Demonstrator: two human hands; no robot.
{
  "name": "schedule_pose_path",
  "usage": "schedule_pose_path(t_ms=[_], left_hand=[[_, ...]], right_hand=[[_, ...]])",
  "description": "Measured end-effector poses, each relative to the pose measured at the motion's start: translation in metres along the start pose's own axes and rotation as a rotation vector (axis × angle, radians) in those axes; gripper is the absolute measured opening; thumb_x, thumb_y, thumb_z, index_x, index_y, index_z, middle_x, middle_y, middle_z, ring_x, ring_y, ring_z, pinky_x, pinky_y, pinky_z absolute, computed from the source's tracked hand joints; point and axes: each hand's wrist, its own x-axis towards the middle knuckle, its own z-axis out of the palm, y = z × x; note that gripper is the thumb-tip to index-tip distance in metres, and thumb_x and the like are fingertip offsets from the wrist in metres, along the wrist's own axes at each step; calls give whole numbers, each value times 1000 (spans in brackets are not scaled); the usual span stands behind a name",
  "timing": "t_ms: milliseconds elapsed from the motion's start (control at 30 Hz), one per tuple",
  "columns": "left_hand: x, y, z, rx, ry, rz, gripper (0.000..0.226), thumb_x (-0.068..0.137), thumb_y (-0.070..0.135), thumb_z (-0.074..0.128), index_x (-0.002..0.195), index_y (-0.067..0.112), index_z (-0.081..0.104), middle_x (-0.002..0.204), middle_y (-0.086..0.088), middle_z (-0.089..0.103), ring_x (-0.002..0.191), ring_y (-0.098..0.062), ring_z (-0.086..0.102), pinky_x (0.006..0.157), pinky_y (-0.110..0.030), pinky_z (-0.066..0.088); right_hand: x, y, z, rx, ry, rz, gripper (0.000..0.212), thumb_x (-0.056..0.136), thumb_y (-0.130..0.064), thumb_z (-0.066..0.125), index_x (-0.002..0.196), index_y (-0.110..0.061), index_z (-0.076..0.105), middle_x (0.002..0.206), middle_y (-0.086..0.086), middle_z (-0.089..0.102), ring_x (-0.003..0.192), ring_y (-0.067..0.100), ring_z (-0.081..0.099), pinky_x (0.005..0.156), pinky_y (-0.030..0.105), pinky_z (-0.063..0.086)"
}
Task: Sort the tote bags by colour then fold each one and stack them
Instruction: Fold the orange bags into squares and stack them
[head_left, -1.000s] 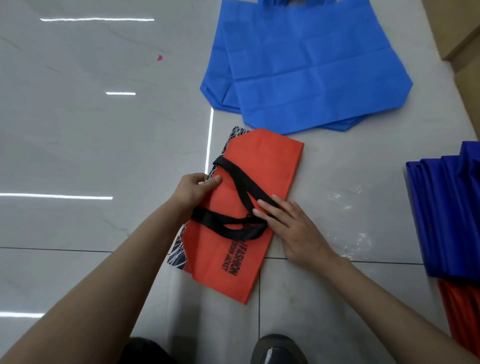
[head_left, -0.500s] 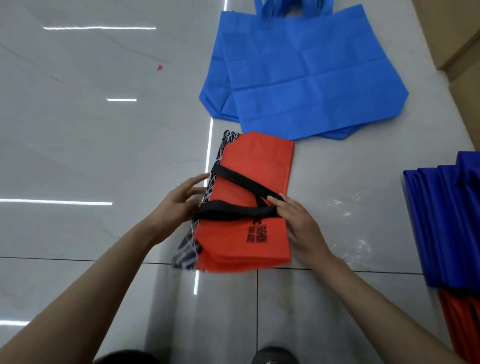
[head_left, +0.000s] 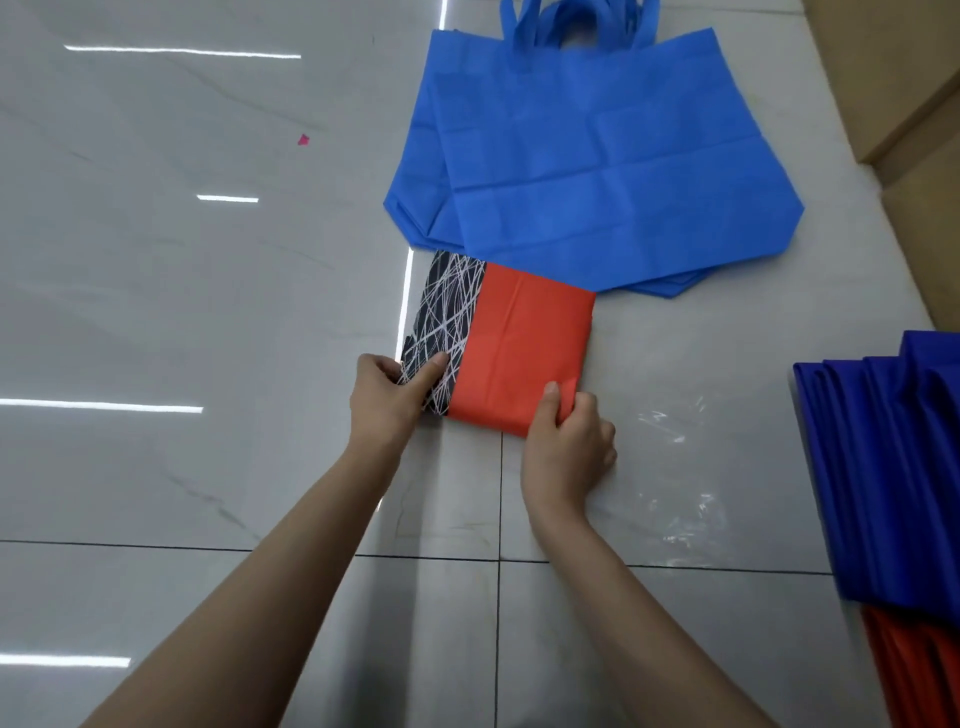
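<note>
Glossy tiles (head_left: 208, 312); crisp folded orange tote (head_left: 524, 348)

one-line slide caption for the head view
Left hand and right hand pinch a folded orange tote bag near flat blue totes.

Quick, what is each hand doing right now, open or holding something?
Left hand: grips the folded orange bag at its black patterned edge.
Right hand: grips the same bag's near corner.

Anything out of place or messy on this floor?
Two strays: a small pink scrap lies alone on the tiles left of the light blue bags, and crumpled clear film lies beside the right hand.
</note>
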Motion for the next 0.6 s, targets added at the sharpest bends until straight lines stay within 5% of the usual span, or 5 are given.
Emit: schedule_pose_path(t_ms=[100, 300, 433, 533, 600], left_hand=[[5, 0, 5, 168, -6, 66, 52, 80, 37, 72, 109, 8, 41, 93, -9, 55, 83, -24, 56, 73, -34, 47], [22, 1, -16, 516, -222, 429, 42, 81, 28, 71, 115, 10, 53, 93, -6, 49, 82, -21, 51, 66, -20, 30], [34, 3, -27, 774, -163, 510, 47, 83, 33, 68, 124, 16, 54, 110, -9, 50, 102, -28, 52, 86, -34, 35], [14, -1, -8, 871, 151, 662, 41, 87, 21, 62, 126, 14, 54, 133, -15, 47, 119, -35, 45, 99, -44, 29], [-11, -14, 16, 833, 109, 715, 38, 94, 27, 47, 129, 13, 53, 142, -12, 44, 130, -32, 40, 105, -46, 30]], right_hand=[[4, 0, 0, -150, 41, -9, 37, 87, -29, 59, 118, -9, 52, 118, 15, 58, 114, 34, 47, 91, 40, 31], [39, -6, -10, -396, -218, -832, 52, 93, -34, 34, 143, -25, 37, 153, 8, 28, 141, 28, 22, 114, 47, 11], [62, 0, -1, -592, -534, -810, 54, 97, -49, 17, 149, -33, 22, 159, 0, 12, 146, 24, 9, 116, 42, 6], [55, 9, 9, -603, -499, -762, 59, 94, -50, 11, 150, -31, 18, 159, 1, 11, 146, 24, 7, 116, 40, 6], [49, 8, 12, -589, -444, -726, 59, 94, -49, 10, 149, -30, 22, 158, 3, 15, 146, 25, 9, 116, 42, 8]])
